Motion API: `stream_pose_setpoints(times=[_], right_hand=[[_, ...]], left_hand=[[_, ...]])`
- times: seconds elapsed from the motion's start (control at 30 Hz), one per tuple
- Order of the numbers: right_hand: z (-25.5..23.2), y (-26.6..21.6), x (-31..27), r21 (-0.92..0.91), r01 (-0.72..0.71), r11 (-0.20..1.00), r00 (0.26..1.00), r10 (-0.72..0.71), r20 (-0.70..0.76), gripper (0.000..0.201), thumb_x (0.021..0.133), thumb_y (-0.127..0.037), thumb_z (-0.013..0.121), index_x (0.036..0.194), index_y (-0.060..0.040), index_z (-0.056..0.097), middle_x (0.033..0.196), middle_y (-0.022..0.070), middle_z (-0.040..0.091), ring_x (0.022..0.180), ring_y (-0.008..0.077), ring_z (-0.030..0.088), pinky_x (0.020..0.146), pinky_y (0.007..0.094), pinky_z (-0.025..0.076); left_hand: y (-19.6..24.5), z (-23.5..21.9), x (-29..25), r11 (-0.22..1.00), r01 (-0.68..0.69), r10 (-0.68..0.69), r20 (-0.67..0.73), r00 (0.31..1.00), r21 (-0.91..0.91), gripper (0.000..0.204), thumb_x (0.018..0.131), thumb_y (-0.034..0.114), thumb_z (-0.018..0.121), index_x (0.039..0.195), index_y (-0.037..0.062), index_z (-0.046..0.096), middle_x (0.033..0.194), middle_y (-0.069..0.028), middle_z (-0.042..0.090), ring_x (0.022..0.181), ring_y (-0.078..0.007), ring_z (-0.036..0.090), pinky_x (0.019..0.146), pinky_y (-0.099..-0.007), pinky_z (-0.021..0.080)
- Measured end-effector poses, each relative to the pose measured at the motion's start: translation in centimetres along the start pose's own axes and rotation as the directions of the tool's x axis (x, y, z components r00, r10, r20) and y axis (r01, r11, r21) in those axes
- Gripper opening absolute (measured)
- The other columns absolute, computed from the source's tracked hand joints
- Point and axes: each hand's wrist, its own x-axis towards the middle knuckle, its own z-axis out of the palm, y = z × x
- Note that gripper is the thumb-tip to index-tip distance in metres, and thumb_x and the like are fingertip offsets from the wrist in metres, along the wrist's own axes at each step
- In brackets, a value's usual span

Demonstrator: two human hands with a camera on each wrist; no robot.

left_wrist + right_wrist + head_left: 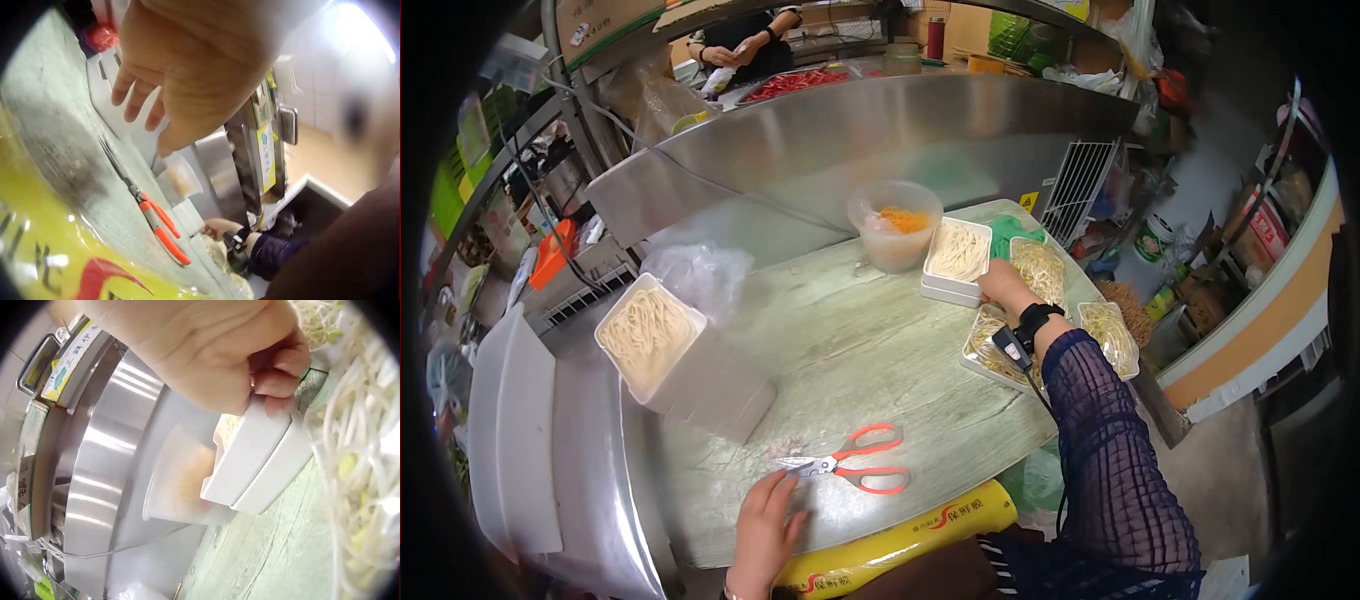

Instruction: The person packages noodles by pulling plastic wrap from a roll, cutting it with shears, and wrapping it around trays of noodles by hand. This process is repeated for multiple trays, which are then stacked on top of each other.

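My right hand (pixel 1006 288) grips the corner of the upper white tray (pixel 251 444) in a short stack, its fingers curled over the edge in the right wrist view. Pale noodle-like strands (pixel 958 250) fill that tray. Beside the hand lie film-wrapped trays of bean sprouts (pixel 1038 268), which loom large at the right of the right wrist view. My left hand (pixel 763 527) hovers over the table's near edge with fingers extended, holding nothing. Its fingertips are right by the blades of the orange-handled scissors (pixel 828 465), which lie spread on the table.
A tall stack of white trays (pixel 718 392), topped with pale strands, stands at left beside a clear plastic bag (pixel 698 278). Behind the short stack is a translucent tub (pixel 890 247) with orange shreds. A yellow film roll (pixel 900 540) lies along the front edge. Another person works beyond the steel panel (pixel 840 125).
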Motion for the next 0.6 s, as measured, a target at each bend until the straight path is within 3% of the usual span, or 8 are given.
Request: stream_pose_setpoints(times=[0.13,0.23,0.27,0.33,0.4,0.47,0.57,0.6], right_hand=[[-0.3,0.7,-1.3,0.047,0.098,0.994,0.975,-0.087,-0.204,0.029,0.079,-0.018,0.058,0.094,0.0055,0.068,0.097,0.0273,0.068,0.091,0.0408,0.066,0.082,0.0458,0.051],[-0.9,3.0,-2.2,0.113,0.319,0.941,0.912,-0.272,-0.307,0.023,0.080,-0.009,0.055,0.095,0.0065,0.064,0.070,0.0161,0.065,0.058,0.0246,0.064,0.056,0.0364,0.050],[-1.6,3.7,-3.5,0.150,0.328,0.933,0.919,-0.278,-0.280,0.026,0.080,-0.007,0.054,0.102,0.0058,0.063,0.070,0.0132,0.064,0.056,0.0218,0.062,0.053,0.0348,0.048],[-2.8,4.7,-7.2,0.327,0.362,0.873,0.929,-0.307,-0.209,0.036,0.082,-0.012,0.056,0.113,0.0042,0.062,0.082,0.0174,0.067,0.067,0.0266,0.065,0.062,0.0378,0.051],[-4.2,4.9,-11.5,0.386,0.346,0.855,0.938,-0.325,-0.120,0.039,0.085,-0.006,0.054,0.123,0.0028,0.058,0.076,0.0084,0.063,0.057,0.0137,0.057,0.051,0.0291,0.046],[-5.1,5.1,-14.7,0.390,0.394,0.833,0.911,-0.409,-0.046,0.043,0.088,-0.005,0.054,0.131,0.0009,0.054,0.075,0.0036,0.061,0.055,0.0089,0.053,0.049,0.0266,0.043],[-5.4,3.9,-17.9,0.368,0.392,0.843,0.886,-0.454,0.097,0.041,0.090,-0.006,0.054,0.131,-0.0002,0.055,0.076,0.0013,0.060,0.057,0.0069,0.051,0.050,0.0256,0.043],[-5.5,2.8,-19.4,0.294,0.508,0.810,0.804,-0.568,0.176,0.038,0.093,-0.010,0.054,0.129,-0.0003,0.057,0.081,0.0072,0.065,0.060,0.0146,0.058,0.056,0.0293,0.047]], left_hand=[[-0.4,1.0,4.3,0.972,-0.189,0.181,0.071,0.981,0.138,0.050,0.069,0.007,0.075,0.116,0.0050,0.061,0.116,-0.0159,0.060,0.106,-0.0363,0.058,0.090,-0.0437,0.049],[-2.1,2.3,5.9,0.955,-0.189,0.175,0.081,0.981,0.227,0.036,0.070,0.009,0.074,0.105,0.0076,0.064,0.101,-0.0123,0.062,0.093,-0.0333,0.061,0.079,-0.0415,0.052],[-2.5,2.8,6.1,0.955,-0.164,0.148,0.080,0.986,0.248,0.031,0.071,0.010,0.074,0.100,0.0087,0.065,0.095,-0.0110,0.062,0.088,-0.0324,0.062,0.075,-0.0409,0.053],[-2.6,3.6,6.7,0.952,-0.106,0.117,-0.023,0.993,0.286,0.019,0.075,0.013,0.071,0.093,0.0102,0.064,0.086,-0.0098,0.060,0.081,-0.0315,0.062,0.068,-0.0406,0.052],[-2.7,4.3,7.8,0.934,-0.028,0.046,-0.043,0.998,0.356,0.005,0.081,0.011,0.062,0.083,0.0070,0.061,0.084,-0.0126,0.060,0.081,-0.0336,0.062,0.067,-0.0441,0.051],[-3.7,5.4,9.2,0.924,-0.041,0.092,-0.117,0.989,0.381,0.005,0.083,0.011,0.059,0.082,0.0063,0.059,0.084,-0.0145,0.060,0.080,-0.0348,0.061,0.068,-0.0455,0.051],[-3.8,5.9,10.5,0.942,0.032,0.019,-0.150,0.989,0.333,0.013,0.083,0.011,0.063,0.095,0.0065,0.061,0.091,-0.0150,0.061,0.084,-0.0350,0.062,0.071,-0.0438,0.051],[-3.1,5.1,10.2,0.963,0.042,0.008,-0.185,0.983,0.267,0.017,0.082,0.010,0.066,0.098,0.0068,0.062,0.095,-0.0144,0.062,0.086,-0.0349,0.063,0.072,-0.0431,0.052]])
